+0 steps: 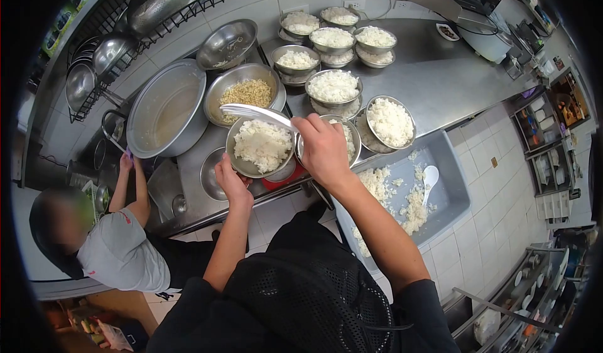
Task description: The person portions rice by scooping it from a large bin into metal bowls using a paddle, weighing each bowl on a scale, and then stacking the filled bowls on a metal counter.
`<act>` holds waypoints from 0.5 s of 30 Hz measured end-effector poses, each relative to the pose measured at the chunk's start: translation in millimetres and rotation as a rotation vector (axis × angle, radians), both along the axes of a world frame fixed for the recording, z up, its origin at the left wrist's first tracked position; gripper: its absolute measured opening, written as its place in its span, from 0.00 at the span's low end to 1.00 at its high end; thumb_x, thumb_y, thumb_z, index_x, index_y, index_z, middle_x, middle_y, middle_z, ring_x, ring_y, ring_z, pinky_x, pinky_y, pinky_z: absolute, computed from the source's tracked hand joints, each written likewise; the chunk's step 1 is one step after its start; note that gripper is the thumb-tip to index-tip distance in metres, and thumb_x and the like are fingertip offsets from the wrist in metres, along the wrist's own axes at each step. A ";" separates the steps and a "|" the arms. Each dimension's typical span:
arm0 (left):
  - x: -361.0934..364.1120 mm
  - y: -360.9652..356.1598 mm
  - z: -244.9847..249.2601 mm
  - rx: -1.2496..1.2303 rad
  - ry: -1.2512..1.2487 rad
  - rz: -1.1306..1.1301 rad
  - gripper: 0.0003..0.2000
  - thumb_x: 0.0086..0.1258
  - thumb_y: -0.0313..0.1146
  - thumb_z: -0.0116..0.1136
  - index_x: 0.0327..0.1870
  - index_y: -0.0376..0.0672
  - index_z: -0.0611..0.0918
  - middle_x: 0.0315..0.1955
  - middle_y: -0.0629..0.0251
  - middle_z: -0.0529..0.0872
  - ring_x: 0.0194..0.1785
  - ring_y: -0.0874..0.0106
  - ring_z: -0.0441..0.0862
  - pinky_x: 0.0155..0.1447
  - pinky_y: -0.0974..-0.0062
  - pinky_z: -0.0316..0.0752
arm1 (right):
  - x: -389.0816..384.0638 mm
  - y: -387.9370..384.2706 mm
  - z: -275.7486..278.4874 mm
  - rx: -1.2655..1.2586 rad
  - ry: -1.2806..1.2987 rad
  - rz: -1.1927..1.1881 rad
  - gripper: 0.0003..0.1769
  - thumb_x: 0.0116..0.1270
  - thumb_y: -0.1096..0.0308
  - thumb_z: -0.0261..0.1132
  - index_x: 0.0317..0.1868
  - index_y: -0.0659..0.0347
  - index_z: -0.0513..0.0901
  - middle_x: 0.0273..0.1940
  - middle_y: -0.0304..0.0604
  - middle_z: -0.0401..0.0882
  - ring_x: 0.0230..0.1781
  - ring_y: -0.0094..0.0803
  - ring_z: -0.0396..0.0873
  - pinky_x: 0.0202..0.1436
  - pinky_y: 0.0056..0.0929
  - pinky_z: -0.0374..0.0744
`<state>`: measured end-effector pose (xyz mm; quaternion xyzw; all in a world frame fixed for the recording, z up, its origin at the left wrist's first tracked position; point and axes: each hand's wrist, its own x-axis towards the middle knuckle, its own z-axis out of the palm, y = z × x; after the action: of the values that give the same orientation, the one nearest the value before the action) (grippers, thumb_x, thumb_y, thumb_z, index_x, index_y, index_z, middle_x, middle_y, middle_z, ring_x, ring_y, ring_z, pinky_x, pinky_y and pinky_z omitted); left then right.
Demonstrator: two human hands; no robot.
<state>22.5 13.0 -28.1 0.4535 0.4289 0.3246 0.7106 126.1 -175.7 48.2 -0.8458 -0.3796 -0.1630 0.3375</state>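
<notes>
My left hand point(233, 183) is closed around the lower side of a metal bowl point(235, 159) heaped with white rice point(260, 146). In my right hand point(321, 149) is the handle of a white rice paddle point(251, 111), whose blade extends left over the far rim of that bowl. Another rice bowl point(352, 138) lies partly hidden behind my right hand. Just beyond the paddle sits a wide metal bowl point(217, 83) with chopped golden bits point(248, 93) inside. An empty-looking metal bowl point(212, 176) rests left of my left hand.
Several stacked rice bowls point(333, 86) crowd the steel counter point(433, 70). Right of me, a grey tub point(452, 177) contains loose rice and a white spoon point(429, 177). At left, a person point(125, 240) reaches toward a large metal pot point(166, 111). A wire rack point(182, 17) hangs above.
</notes>
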 end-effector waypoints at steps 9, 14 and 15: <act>-2.0 21.4 -19.3 0.103 0.128 -0.044 0.11 0.75 0.41 0.62 0.40 0.48 0.73 0.27 0.71 0.79 0.22 0.80 0.73 0.21 0.80 0.63 | -4.8 -11.7 -36.3 0.009 0.026 0.030 0.19 0.61 0.81 0.62 0.53 0.57 0.81 0.42 0.44 0.78 0.44 0.43 0.79 0.47 0.41 0.72; 14.0 39.1 -1.7 0.090 -0.023 -0.199 0.06 0.68 0.25 0.59 0.31 0.44 0.75 0.25 0.70 0.82 0.18 0.81 0.74 0.19 0.81 0.66 | -26.3 -75.5 -83.4 0.776 0.601 -0.198 0.13 0.76 0.76 0.60 0.58 0.67 0.76 0.48 0.42 0.80 0.47 0.25 0.80 0.47 0.27 0.83; 20.4 42.7 2.5 0.098 -0.044 -0.183 0.05 0.68 0.25 0.59 0.33 0.44 0.76 0.25 0.70 0.82 0.17 0.81 0.73 0.18 0.81 0.65 | -37.8 -99.6 -89.7 0.898 0.674 -0.238 0.14 0.77 0.74 0.61 0.59 0.67 0.75 0.49 0.42 0.80 0.47 0.26 0.81 0.48 0.27 0.84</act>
<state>42.8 55.7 -25.6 0.5176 0.3535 0.2887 0.7237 88.3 -275.2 -41.5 -0.6615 -0.0469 -0.0665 0.7455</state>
